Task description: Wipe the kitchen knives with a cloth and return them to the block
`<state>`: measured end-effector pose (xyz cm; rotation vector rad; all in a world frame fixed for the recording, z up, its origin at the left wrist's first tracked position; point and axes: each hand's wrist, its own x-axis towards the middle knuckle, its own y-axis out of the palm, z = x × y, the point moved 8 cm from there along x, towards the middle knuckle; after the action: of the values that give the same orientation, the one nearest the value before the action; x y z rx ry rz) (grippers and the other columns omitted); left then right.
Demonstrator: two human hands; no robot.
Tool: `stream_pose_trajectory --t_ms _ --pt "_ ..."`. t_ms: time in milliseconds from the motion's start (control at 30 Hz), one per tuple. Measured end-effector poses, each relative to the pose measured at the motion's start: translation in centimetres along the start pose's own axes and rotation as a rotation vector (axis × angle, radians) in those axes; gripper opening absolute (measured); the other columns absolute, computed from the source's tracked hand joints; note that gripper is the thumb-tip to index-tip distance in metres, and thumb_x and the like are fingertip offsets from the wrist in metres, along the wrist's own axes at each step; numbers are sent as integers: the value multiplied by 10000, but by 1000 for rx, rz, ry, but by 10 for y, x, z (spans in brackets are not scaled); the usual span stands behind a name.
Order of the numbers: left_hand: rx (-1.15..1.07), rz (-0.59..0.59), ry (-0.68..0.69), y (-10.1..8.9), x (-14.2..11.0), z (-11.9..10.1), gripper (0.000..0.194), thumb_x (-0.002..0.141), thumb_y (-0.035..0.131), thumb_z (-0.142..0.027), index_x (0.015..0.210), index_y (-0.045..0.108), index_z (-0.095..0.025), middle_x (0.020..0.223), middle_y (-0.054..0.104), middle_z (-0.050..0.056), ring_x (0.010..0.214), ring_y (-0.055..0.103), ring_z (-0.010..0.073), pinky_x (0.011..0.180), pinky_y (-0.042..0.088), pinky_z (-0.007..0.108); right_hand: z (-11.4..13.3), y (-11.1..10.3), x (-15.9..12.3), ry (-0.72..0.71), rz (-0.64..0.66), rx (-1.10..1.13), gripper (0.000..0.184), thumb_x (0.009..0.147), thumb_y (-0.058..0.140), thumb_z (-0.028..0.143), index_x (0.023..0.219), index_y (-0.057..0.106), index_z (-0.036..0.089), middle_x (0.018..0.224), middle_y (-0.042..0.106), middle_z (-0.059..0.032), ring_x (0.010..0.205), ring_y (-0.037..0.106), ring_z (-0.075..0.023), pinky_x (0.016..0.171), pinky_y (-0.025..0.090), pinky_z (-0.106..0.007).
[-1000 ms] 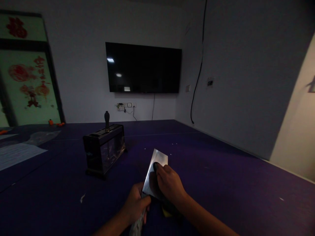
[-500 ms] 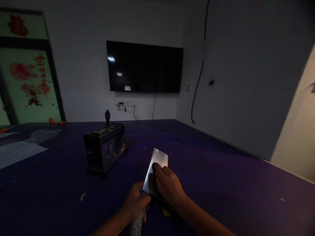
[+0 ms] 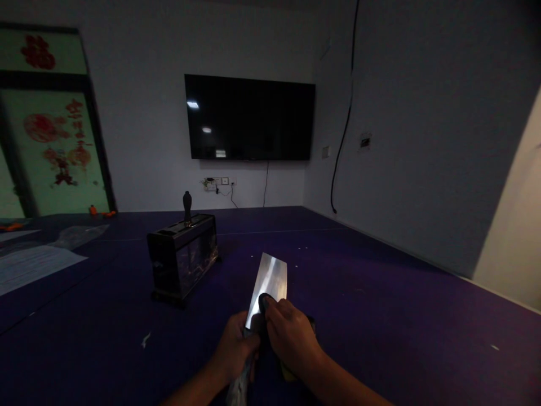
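Note:
A cleaver (image 3: 273, 273) with a broad shiny blade points away from me, tilted up over the purple surface. My left hand (image 3: 235, 347) is closed around its handle, whose lower end looks wrapped in crinkled clear plastic. My right hand (image 3: 292, 331), fingers closed, presses a small dark rounded pad (image 3: 264, 303) on the blade's lower part; most of the pad is hidden by the fingers. Beneath the right wrist, a dark and yellow object (image 3: 288, 372) shows in part and its kind is unclear. To the left stands a black knife block (image 3: 164, 270) with one black handle (image 3: 187, 207) sticking up.
The purple surface (image 3: 380, 316) reaches to the walls, with white scraps (image 3: 146, 340) on it. Papers (image 3: 38, 265) and clear plastic (image 3: 80, 235) lie at left, small orange items (image 3: 93, 210) farther back. A television (image 3: 253, 118) and a hanging black cable (image 3: 347, 113) are on the walls.
My right hand has slid the dark pad down the blade toward the handle, so more of the upper blade shows. My left hand keeps its grip. The view has shifted slightly.

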<state>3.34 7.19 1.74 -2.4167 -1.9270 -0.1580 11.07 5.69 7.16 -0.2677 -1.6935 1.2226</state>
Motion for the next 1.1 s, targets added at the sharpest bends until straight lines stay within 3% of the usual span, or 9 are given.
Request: stream_pose_trajectory --t_ms 167,267,400,500,700,833,1100 --pt "18 62 -74 4 -2 13 113 561 451 -174 663 492 -152 400 457 -61 233 382 80 241 293 171 -32 2 12 93 11 -55 284 784 380 33 988 570 86 979 612 -138 815 558 -193 713 443 -252" --pt "8 63 -84 3 -3 20 125 557 445 -164 675 485 -156 404 454 -70 226 382 79 240 294 169 -45 1 14 155 2 -37 307 798 367 51 1057 530 69 901 628 -126 786 564 -185 702 442 -247" --pt "15 46 -64 0 -1 19 137 573 487 -193 700 505 -146 420 460 -67 241 381 73 253 298 171 -31 -1 7 86 -24 2 281 771 375 52 978 560 96 860 627 -107 750 564 -170 681 440 -237" --pt "-6 -2 -11 -3 0 11 154 578 546 -230 700 515 -140 431 471 -55 296 402 66 298 293 158 -6 -4 -2 -53 -56 28 298 743 385 56 980 562 94 795 634 -100 691 558 -170 627 446 -240" --pt "-80 -18 11 -2 0 2 322 598 615 -393 772 524 -138 486 497 -37 370 424 65 357 302 160 24 -8 -11 -246 -103 46 254 693 406 69 861 587 131 764 635 -99 632 550 -183 543 434 -264" --pt "-67 -17 16 -2 1 7 322 598 613 -396 772 520 -142 479 489 -44 349 415 63 344 305 162 16 -9 -12 -227 -113 96 259 731 391 85 900 581 134 732 625 -75 631 542 -165 559 431 -254" --pt "-28 -20 -10 -2 4 15 161 581 546 -236 707 498 -148 439 453 -66 282 377 66 262 308 172 -10 -9 -9 -139 -175 106 281 761 368 83 919 595 128 801 634 -84 669 535 -158 623 432 -251"
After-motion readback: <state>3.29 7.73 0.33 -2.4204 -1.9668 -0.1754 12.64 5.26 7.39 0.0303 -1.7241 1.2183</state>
